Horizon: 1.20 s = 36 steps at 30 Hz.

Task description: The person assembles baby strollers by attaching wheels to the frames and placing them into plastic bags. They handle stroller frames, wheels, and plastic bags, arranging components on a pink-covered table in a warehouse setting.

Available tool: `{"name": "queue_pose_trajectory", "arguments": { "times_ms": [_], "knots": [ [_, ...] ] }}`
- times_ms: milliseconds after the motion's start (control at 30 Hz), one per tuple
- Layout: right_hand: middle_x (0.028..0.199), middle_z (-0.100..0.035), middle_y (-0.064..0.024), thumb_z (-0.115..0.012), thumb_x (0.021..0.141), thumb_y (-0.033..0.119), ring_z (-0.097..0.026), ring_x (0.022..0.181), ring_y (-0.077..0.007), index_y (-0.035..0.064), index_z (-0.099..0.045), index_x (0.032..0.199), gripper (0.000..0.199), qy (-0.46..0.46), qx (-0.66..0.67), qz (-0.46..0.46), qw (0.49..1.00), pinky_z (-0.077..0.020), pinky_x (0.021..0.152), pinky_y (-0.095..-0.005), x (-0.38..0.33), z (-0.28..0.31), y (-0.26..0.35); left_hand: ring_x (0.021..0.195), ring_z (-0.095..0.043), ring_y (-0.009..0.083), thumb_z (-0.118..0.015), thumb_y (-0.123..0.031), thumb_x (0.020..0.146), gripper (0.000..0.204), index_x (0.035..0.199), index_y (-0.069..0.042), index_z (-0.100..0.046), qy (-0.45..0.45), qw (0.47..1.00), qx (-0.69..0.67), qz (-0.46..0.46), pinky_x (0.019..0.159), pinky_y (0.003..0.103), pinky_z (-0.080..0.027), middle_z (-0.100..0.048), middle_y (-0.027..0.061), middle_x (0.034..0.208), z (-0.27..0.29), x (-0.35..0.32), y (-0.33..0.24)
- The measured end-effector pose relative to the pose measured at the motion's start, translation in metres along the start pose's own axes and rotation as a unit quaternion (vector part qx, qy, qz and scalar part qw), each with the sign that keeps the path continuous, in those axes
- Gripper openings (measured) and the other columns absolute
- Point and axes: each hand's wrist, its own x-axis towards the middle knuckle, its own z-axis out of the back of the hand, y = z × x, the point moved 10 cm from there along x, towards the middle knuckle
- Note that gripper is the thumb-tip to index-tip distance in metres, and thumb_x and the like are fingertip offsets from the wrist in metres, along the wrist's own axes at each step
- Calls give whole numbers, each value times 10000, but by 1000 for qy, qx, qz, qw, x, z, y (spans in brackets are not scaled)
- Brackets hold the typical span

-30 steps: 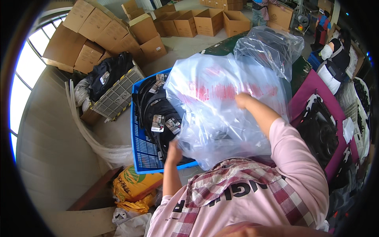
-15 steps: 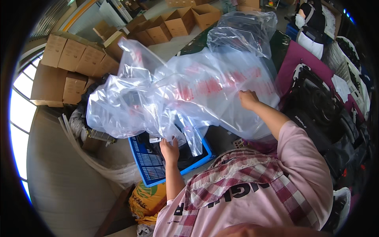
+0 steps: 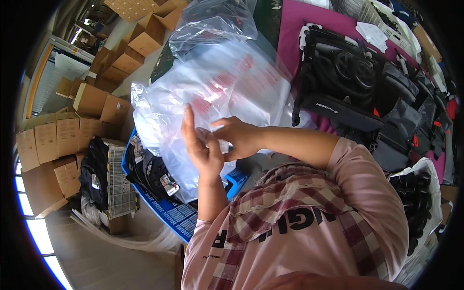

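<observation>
A pile of clear plastic bags (image 3: pixel 261 101) with red print lies spread in front of me, and its loose near part droops over the blue crate (image 3: pixel 169 212). Above the near bags, my left hand (image 3: pixel 203 152) is raised with its fingers stretched upward, holding nothing that I can see. My right hand (image 3: pixel 241 139) reaches across from the right, close beside the left one. Its fingers are bent but apart, pointing at the left hand. Within the crate, black fabric pieces (image 3: pixel 154 171) with labels show beside the film.
A folded black stroller (image 3: pixel 348 72) lies on a magenta cloth (image 3: pixel 292 29) at the right. Behind the pile sits a plastic-wrapped dark item (image 3: pixel 212 26). Open cardboard boxes (image 3: pixel 145 38) line the far left, near a grey crate (image 3: pixel 122 179). A white sack (image 3: pixel 432 183) stands at lower right.
My view has turned to the right. Both hands have come together over the near bags, the right one moving in from the pile's right side. The raised, billowing film has settled flatter.
</observation>
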Motion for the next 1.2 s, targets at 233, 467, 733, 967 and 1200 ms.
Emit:
{"name": "queue_pose_trajectory", "arguments": {
  "times_ms": [233, 467, 733, 967, 1200],
  "knots": [
    [1085, -652, -118, -634, 731, 371, -531, 1101, -333, 117, -685, 1079, 434, 414, -201, -221, 860, -357, 940, -568, -157, -45, -146, 562, -326, 11, -343, 100, 782, 674, 1443, -27, -307, -197, 974, -39, 100, 494, 153, -268, -554, -20, 887, 36, -14, -1],
    [1126, -617, -122, -750, 658, 392, -540, 1108, -315, 104, -637, 1097, 537, 398, -119, -62, 907, -426, 919, -503, -116, -16, -104, 541, -355, -9, -340, 129, 832, 544, 1346, -12, -451, -107, 979, 57, 161, 446, 153, -273, -577, 70, 1168, 15, -27, -25],
    [1034, -648, -189, -697, 709, 449, -614, 972, -339, 94, -620, 1093, 529, 398, 190, -76, 895, -464, 866, -404, -137, -77, -72, 616, -499, 76, -350, 99, 732, 646, 1375, 51, -380, -23, 982, -49, 179, 578, 203, -435, -466, 218, 1360, -15, 7, 5],
    [805, -664, -121, -563, 760, 230, -638, 824, -291, 99, -633, 766, 149, 140, -24, -251, 958, -387, 937, -501, -187, -35, -158, 672, -527, 103, -427, 24, 844, 495, 1339, 31, -436, -129, 925, -261, 243, 629, 218, -452, -563, 172, 1269, 4, 27, 97],
    [834, -645, -54, -623, 749, 276, -617, 898, -251, 115, -626, 784, 165, 26, -122, -291, 948, -281, 1015, -558, -230, -17, -118, 606, -471, 51, -550, -26, 918, 157, 1073, -4, -559, -92, 860, -438, 244, 523, 166, -400, -593, 12, 834, -29, 47, 140]
  ]
}}
